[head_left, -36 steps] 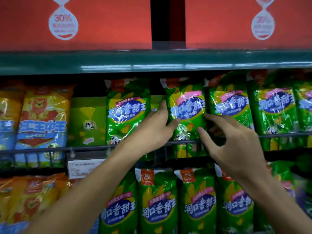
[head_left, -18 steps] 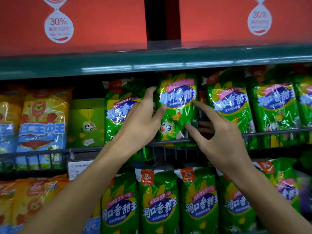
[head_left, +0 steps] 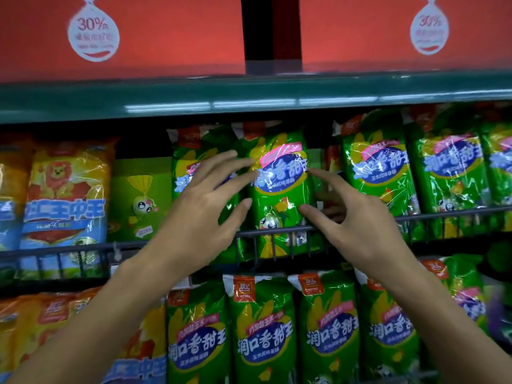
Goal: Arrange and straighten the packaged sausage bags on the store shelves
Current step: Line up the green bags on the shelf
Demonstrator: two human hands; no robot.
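Flanking the green sausage bag upright behind the wire shelf rail, your left hand at nine o'clock and right hand at three touch its edges with fingers spread

Shop (stocked shelves; sausage bags)

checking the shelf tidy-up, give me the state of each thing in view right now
left hand: open, fingers spread against the middle green bag's left edge
right hand: open, fingertips at the bag's right edge
middle green bag: upright behind the wire rail, between both hands
wire rail: in place across the shelf front
green bags to the right: standing, leaning slightly
lower-shelf green bags: upright in a row
yellow lion bag: upright
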